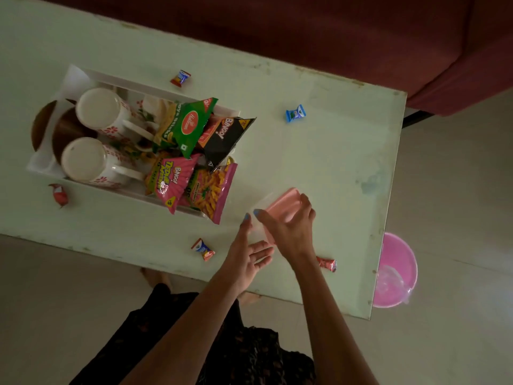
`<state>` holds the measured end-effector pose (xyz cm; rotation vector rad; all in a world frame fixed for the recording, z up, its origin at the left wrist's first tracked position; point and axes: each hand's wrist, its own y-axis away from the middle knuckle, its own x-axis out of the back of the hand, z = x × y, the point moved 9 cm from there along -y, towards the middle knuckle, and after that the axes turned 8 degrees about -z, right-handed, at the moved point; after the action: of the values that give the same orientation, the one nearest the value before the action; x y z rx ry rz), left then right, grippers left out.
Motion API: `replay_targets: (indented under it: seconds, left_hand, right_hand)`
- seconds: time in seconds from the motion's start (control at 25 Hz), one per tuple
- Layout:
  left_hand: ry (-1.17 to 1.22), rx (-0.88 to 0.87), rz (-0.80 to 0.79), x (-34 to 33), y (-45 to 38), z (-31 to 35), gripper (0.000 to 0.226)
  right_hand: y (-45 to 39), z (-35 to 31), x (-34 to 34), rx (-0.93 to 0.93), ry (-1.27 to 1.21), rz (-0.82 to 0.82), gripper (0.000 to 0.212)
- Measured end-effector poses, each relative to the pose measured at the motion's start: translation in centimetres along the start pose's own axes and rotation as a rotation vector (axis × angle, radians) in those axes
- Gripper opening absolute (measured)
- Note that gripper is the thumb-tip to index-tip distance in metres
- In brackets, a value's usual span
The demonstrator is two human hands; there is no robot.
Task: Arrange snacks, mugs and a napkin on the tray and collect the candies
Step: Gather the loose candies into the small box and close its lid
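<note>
Both hands on pink container (280,209), right hand (291,226) gripping, left hand (249,254) open; candies (203,249) scattered around.

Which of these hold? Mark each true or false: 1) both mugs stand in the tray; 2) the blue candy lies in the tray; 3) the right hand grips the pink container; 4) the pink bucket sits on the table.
1) True: both mugs are in the tray.
2) False: the blue candy lies on the table, right of the tray.
3) True: the right hand grips the pink container.
4) False: the pink bucket sits on the floor.
</note>
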<state>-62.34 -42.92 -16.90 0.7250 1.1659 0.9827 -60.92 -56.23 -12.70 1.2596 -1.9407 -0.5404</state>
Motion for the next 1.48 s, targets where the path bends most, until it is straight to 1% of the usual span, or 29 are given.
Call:
replay_targets:
  seconds: [0.08, 0.16, 0.28, 0.36, 0.48, 0.56, 0.6, 0.68, 0.76, 0.92, 0.96, 1.0, 1.04, 1.08, 1.16, 1.2, 1.24, 1.28, 1.36, 1.44, 1.48]
  left_hand:
    - [0.108, 0.006, -0.046, 0.2, 0.2, -0.2, 0.08]
    - [0.144, -0.009, -0.059, 0.6, 0.2, 0.2, 0.083]
    - [0.134, -0.024, -0.071, 0.5, 0.4, 1.1, 0.068]
    - [0.126, -0.036, -0.08, 0.3, 0.3, 1.5, 0.058]
    - [0.14, -0.055, -0.086, 0.8, -0.2, 1.4, 0.048]
    - [0.188, -0.051, -0.057, 1.5, -0.3, 1.2, 0.047]
    - [0.202, -0.043, -0.042, 1.7, -0.3, 1.1, 0.048]
    - [0.21, -0.037, -0.039, 1.8, -0.2, 1.0, 0.05]
    - [0.225, -0.045, -0.064, 1.6, 0.0, 0.9, 0.051]
    - [0.238, -0.03, -0.122, 0.8, 0.4, 0.6, 0.049]
    - [0.25, -0.023, -0.13, 0.6, 0.5, 0.5, 0.049]
    - [0.259, -0.016, -0.138, 0.3, 0.6, 0.3, 0.05]
    - [0.261, -0.008, -0.146, 0.1, 0.7, 0.1, 0.051]
    - [0.254, 0.003, -0.157, -0.1, 0.7, -0.2, 0.052]
    - [0.213, 0.028, -0.181, -0.5, 0.9, -0.6, 0.052]
    - [0.184, 0.041, -0.183, -0.6, 0.9, -0.8, 0.053]
    - [0.164, 0.05, -0.174, -0.5, 0.9, -0.9, 0.054]
    - [0.155, 0.053, -0.153, -0.2, 0.9, -1.0, 0.056]
    - [0.129, 0.047, -0.073, 1.0, 1.1, -1.1, 0.059]
    - [0.063, 0.04, 0.055, 3.0, 1.7, -1.2, 0.051]
    - [0.016, 0.013, 0.143, 4.3, 2.2, -1.2, 0.047]
  right_hand:
    - [0.8, 0.5, -1.0, -0.021, -0.021, -0.052, 0.103]
    - [0.9, 0.6, -1.3, -0.035, 0.037, -0.117, 0.107]
    - [1.0, 0.4, -1.2, -0.046, 0.142, -0.165, 0.109]
    - [1.0, 0.3, -1.0, -0.065, 0.139, -0.188, 0.107]
    - [0.8, 0.1, -0.9, -0.091, -0.003, -0.281, 0.098]
    - [0.9, -0.1, -0.9, -0.1, -0.126, -0.354, 0.094]
    - [0.9, -0.1, -0.7, -0.098, -0.143, -0.352, 0.094]
    - [0.8, 0.3, 0.8, -0.098, -0.137, -0.252, 0.097]
    - [0.4, 1.0, 3.0, -0.115, -0.109, -0.089, 0.104]
    - [0.4, 2.4, 7.1, -0.181, 0.059, 0.17, 0.121]
    - [0.6, 2.7, 7.7, -0.2, 0.125, 0.232, 0.119]
    - [0.9, 3.0, 8.1, -0.225, 0.17, 0.289, 0.111]
    - [1.1, 3.4, 8.1, -0.259, 0.161, 0.307, 0.097]
    - [1.2, 4.0, 7.4, -0.3, 0.071, 0.268, 0.082]
    - [1.5, 4.8, 4.1, -0.379, -0.157, 0.06, 0.052]
    - [1.7, 4.7, 2.8, -0.373, -0.174, -0.009, 0.039]
    - [1.7, 4.1, 2.1, -0.332, -0.117, -0.017, 0.029]
    - [1.8, 3.4, 1.8, -0.274, -0.053, 0.012, 0.023]
    - [1.8, 2.2, 1.6, -0.191, -0.018, 0.072, 0.024]
    - [1.5, 1.8, 1.8, -0.161, -0.038, 0.106, 0.028]
    - [1.4, 2.0, 2.4, -0.163, -0.009, 0.143, 0.03]
